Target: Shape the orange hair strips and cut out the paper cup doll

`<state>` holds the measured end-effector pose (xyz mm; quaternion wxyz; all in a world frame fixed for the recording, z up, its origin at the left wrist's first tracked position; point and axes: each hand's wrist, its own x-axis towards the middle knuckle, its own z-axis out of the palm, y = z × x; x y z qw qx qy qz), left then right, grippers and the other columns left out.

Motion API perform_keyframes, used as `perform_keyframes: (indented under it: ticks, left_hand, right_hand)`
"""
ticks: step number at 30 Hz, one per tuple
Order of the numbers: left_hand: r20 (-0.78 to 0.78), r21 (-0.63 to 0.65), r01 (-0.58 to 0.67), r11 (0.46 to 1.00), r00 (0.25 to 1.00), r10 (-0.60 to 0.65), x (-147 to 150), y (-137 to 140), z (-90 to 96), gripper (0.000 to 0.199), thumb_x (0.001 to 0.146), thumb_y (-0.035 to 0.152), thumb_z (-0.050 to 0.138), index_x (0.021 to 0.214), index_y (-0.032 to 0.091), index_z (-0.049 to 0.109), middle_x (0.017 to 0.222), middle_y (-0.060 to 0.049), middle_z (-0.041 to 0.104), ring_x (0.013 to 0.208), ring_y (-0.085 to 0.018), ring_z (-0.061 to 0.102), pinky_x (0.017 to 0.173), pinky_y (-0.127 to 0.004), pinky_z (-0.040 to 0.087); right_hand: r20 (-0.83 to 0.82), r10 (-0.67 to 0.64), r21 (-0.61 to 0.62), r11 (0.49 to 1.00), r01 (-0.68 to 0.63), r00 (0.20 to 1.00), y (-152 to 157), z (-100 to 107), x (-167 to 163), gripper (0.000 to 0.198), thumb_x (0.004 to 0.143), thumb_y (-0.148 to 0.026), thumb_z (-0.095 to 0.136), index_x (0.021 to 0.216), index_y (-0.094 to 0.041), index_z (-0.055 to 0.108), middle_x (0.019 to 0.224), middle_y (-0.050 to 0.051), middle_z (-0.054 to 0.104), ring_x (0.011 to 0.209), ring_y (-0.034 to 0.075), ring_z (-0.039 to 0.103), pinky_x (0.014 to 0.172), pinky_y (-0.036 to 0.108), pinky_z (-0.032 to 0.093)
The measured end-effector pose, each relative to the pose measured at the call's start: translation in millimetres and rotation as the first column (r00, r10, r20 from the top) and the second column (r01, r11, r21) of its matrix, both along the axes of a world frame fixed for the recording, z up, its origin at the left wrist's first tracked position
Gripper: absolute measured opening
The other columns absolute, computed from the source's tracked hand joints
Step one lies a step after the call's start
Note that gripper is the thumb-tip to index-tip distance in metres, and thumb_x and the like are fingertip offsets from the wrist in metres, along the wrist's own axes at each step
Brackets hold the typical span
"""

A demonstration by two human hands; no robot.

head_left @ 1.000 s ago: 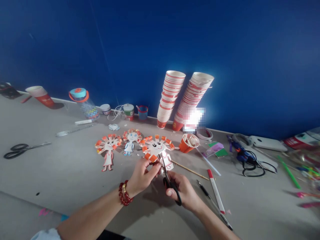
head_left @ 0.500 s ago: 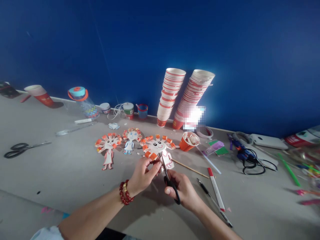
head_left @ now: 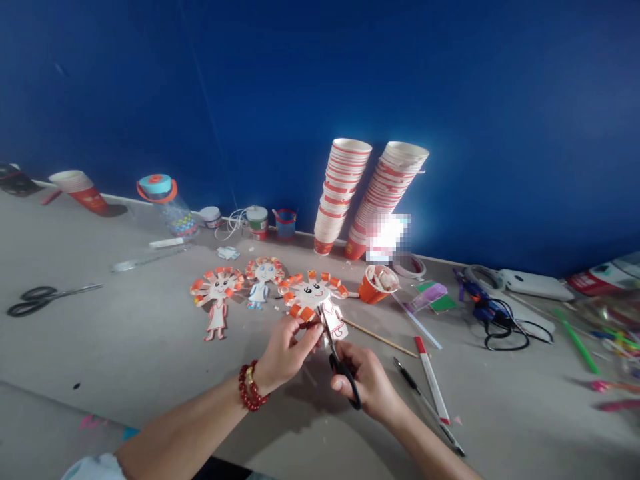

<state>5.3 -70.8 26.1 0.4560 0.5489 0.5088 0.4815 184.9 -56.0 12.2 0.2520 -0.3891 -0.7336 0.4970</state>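
Observation:
My left hand (head_left: pixel 294 347) pinches the lower edge of a paper doll (head_left: pixel 314 293), whose round smiling face is ringed with curled orange strips. A white body with a red-outlined dress hangs below the face. My right hand (head_left: pixel 367 381) grips black-handled scissors (head_left: pixel 341 369), their blades pointing up against the doll near my left fingertips. The exact spot between the blades is hard to make out. Left of my hands lie two similar paper dolls, one with a red-outlined dress (head_left: pixel 217 317) and one in blue (head_left: pixel 259 291).
Tall stacks of paper cups (head_left: pixel 333 217) stand by the blue wall. An orange cup of scraps (head_left: pixel 377 287) sits behind my right hand. A red marker (head_left: pixel 433 383), a pen (head_left: pixel 425 400) and a wooden stick (head_left: pixel 380 337) lie rightward, a glue gun (head_left: pixel 487 310) beyond. More scissors (head_left: pixel 50 298) lie far left.
The doll's head has shifted very slightly to the left between my hands. Both hands and the scissors stay almost in place.

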Motion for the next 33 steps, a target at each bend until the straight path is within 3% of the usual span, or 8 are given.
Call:
perform_keyframes:
  ticks: [25,33]
  left_hand:
    - [0.07,-0.01,0.024,1.0,0.997,-0.023,-0.4,1.4,0.3,0.024,0.087,0.034,0.05,0.075,0.014,0.058,0.062,-0.002,0.056,0.057,-0.012,0.053,0.052,-0.022,0.044]
    - [0.163,0.012,0.039,0.999,0.986,-0.04,-0.3,1.6,3.4,0.021,0.088,0.03,0.049,0.075,0.015,0.055,0.063,0.0,0.052,0.059,-0.011,0.05,0.056,-0.023,0.043]
  right_hand:
    - [0.007,-0.05,0.029,0.998,0.05,0.999,-1.6,0.2,-0.2,0.065,0.059,-0.083,0.052,0.059,-0.02,0.032,0.056,-0.006,0.028,0.054,0.009,0.024,0.047,0.022,0.02]
    - [0.018,-0.046,0.048,0.998,0.045,0.999,-0.8,1.8,-0.8,0.064,0.059,-0.08,0.055,0.059,-0.02,0.032,0.056,-0.006,0.029,0.054,0.009,0.025,0.047,0.022,0.019]
